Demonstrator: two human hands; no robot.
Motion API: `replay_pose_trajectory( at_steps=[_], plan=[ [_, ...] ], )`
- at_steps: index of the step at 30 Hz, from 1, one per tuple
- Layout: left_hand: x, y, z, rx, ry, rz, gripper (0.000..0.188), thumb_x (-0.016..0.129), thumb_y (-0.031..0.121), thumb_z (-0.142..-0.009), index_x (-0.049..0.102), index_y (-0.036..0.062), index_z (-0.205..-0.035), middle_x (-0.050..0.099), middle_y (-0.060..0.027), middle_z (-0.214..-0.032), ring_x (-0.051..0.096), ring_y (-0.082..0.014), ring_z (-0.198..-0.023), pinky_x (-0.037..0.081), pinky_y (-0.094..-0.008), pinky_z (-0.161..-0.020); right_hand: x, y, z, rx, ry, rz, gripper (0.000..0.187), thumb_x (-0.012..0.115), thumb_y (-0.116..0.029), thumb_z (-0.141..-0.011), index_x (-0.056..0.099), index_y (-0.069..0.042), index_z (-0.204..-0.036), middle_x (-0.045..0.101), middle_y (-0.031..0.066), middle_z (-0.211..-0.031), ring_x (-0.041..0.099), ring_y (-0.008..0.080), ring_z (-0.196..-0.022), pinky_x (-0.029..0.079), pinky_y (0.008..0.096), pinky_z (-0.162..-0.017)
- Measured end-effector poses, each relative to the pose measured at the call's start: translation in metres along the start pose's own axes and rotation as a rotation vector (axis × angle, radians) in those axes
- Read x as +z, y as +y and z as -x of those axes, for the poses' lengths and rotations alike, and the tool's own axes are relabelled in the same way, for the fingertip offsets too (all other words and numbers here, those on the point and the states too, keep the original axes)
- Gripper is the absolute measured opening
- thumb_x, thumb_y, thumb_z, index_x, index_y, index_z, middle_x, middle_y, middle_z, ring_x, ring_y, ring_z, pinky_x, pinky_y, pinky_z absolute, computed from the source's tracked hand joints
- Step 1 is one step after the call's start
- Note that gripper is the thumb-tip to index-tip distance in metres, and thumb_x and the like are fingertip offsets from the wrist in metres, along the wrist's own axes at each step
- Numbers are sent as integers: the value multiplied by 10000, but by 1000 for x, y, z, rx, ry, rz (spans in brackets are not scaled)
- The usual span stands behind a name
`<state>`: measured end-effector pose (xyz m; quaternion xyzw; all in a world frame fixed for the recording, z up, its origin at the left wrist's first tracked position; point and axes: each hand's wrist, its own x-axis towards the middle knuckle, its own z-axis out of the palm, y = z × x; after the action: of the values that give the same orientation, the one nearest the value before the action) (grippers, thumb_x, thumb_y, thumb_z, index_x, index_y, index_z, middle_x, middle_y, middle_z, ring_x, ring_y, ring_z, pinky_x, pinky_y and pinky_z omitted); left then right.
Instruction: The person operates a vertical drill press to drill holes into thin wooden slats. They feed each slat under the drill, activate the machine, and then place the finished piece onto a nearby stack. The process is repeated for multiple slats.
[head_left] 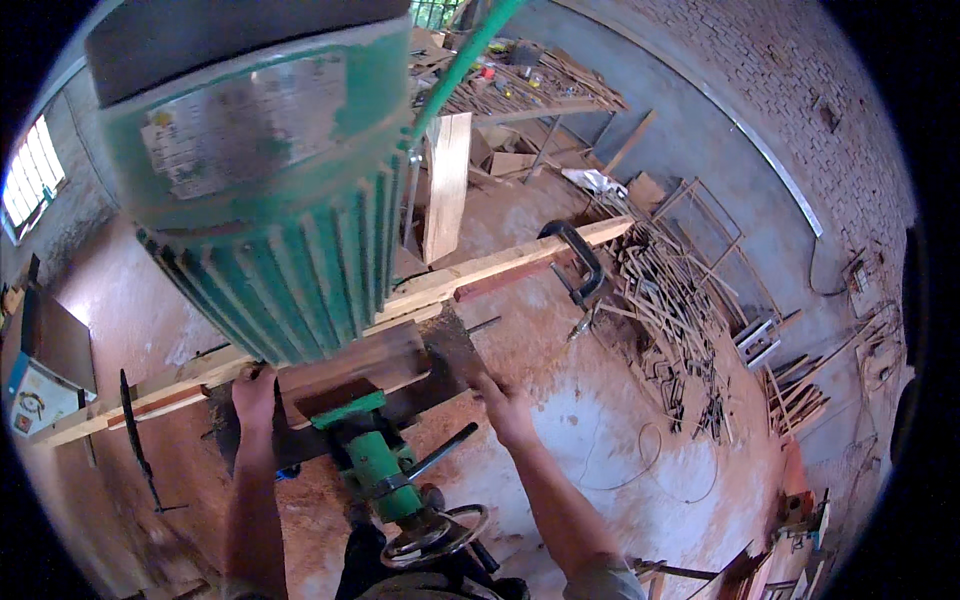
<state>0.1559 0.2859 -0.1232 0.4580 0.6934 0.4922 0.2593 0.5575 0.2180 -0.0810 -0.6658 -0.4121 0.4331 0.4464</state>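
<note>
A large green ribbed motor housing (270, 230) fills the upper left and hides part of the work. Below it, a reddish-brown wood block (355, 368) lies on a dark machine table (455, 350), behind a green vise (380, 465) with a metal handwheel (435, 537). My left hand (254, 402) is closed at the table's left side, close to the long beam; what its fingers grip is hidden. At the table's right end is my right hand (508, 412), its blurred fingers touching the edge. A long pale wooden beam (520, 262) runs across behind the block.
A black C-clamp (580, 262) grips the beam's right part; a bar clamp (135, 430) hangs at its left. Scrap sticks (670, 310) are heaped along the wall. A cluttered bench (530, 107) and an upright board (447, 190) stand beyond. A cabinet (50, 350) is at far left.
</note>
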Motion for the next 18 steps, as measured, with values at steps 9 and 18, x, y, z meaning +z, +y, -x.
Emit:
replay_pose_trajectory(
  at_steps=[9,18],
  plan=[
    [29,-34,-18,272,-21,1,334,658,310,-782,665,28,-962,676,-193,-842,648,-350,-824,502,-416,-750,56,-40,-69,-105,-118,-144,422,610,-242,-897,560,49,-1198,625,105,-1103,571,173,-1007,441,282,-887],
    [40,-32,-11,84,-47,217,205,614,210,-792,671,60,-920,678,-157,-875,630,-378,-845,503,-424,-740,4,14,41,237,130,-597,352,598,-348,-907,574,-36,-1069,612,91,-1002,566,211,-944,445,383,-858]
  ],
)
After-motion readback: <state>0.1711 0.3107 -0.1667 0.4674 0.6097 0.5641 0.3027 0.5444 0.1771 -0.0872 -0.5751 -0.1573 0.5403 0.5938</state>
